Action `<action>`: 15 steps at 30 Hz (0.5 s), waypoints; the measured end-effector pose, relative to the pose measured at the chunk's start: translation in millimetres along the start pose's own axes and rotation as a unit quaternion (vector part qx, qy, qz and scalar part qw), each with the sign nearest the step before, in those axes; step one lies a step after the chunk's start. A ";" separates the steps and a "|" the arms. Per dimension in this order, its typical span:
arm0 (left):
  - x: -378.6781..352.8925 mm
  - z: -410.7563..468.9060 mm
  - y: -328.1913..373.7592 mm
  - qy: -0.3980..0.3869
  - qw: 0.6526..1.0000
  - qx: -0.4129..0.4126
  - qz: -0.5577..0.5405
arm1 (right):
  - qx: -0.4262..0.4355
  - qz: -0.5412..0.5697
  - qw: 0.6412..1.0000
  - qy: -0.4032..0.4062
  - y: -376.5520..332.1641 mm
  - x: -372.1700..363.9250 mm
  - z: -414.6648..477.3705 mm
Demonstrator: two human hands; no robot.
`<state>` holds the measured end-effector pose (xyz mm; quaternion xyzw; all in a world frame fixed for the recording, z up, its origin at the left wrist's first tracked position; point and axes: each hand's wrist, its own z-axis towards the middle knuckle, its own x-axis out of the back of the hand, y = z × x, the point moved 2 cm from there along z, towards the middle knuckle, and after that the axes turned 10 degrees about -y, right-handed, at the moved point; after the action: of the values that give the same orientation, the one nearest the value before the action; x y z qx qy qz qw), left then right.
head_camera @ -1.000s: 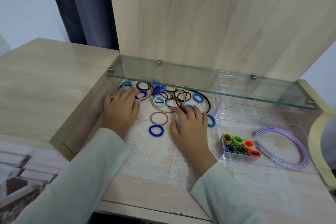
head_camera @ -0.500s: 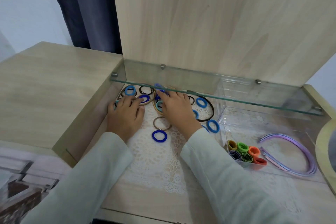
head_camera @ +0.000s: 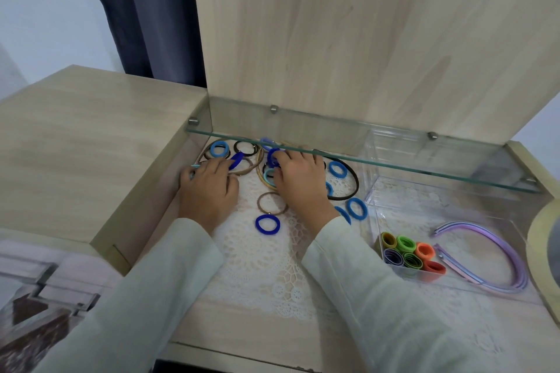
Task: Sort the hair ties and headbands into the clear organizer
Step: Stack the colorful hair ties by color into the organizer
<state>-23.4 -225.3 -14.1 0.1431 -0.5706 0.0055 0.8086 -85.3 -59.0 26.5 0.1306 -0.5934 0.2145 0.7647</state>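
A pile of loose hair ties (head_camera: 245, 150), blue, brown and black, lies on a lace mat (head_camera: 257, 263) under a glass shelf. My left hand (head_camera: 209, 191) rests on the pile's left side and pinches a dark blue hair tie (head_camera: 236, 160) that stands tilted between its fingers. My right hand (head_camera: 300, 183) lies on the pile's middle, fingertips curled round another dark blue tie (head_camera: 273, 157). A brown tie (head_camera: 272, 203) and a dark blue tie (head_camera: 267, 225) lie apart between my hands. The clear organizer (head_camera: 372, 191) stands at the right and holds rolled coloured ties (head_camera: 409, 254) and purple headbands (head_camera: 491, 254).
The glass shelf (head_camera: 378, 160) spans the recess just above my fingertips. A raised wooden lid (head_camera: 363, 39) stands behind it. A wooden wall (head_camera: 145, 191) bounds the recess on the left. A thin black loop (head_camera: 348, 183) and blue ties (head_camera: 356, 208) lie beside the organizer.
My right hand moved from the mat's front up and left onto the pile. My left hand shifted slightly and lifted a dark blue tie on edge.
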 end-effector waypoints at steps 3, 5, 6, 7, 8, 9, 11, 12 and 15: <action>0.0 0.1 -2.3 -0.006 1.000 0.004 -0.008 | -0.011 0.019 0.999 0.034 5.8 -0.9 -9.1; -1.3 0.9 -3.5 -0.013 1.000 -0.004 -0.003 | -0.012 0.024 0.999 0.045 8.0 -1.5 -16.7; -2.2 1.3 -4.4 -0.020 1.000 -0.005 -0.001 | -0.011 0.027 0.998 0.053 8.5 -1.4 -20.4; -3.1 1.9 -5.1 -0.024 1.000 -0.005 -0.001 | -0.010 0.031 0.998 0.059 8.9 -1.2 -24.0; -4.1 2.4 -5.8 -0.024 1.000 -0.005 -0.002 | -0.012 0.035 0.998 0.059 8.8 -0.3 -27.2; -4.5 2.3 -6.2 -0.024 1.000 -0.005 -0.003 | -0.014 0.041 0.997 0.057 9.0 0.4 -30.4; -4.6 0.8 -6.7 -0.019 1.000 -0.010 -0.001 | -0.017 0.051 0.997 0.059 10.1 1.4 -36.8; -4.3 0.3 -7.0 -0.017 1.000 -0.013 0.003 | -0.018 0.056 0.996 0.066 11.1 1.7 -40.6; -2.6 0.4 -6.7 -0.023 1.000 -0.015 0.003 | -0.011 0.078 0.994 0.076 15.3 0.1 -54.6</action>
<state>-23.5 -231.4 -18.0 0.1288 -0.5899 -0.0040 0.7972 -46.2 -20.7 11.5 0.0585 -0.5440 0.2767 0.7900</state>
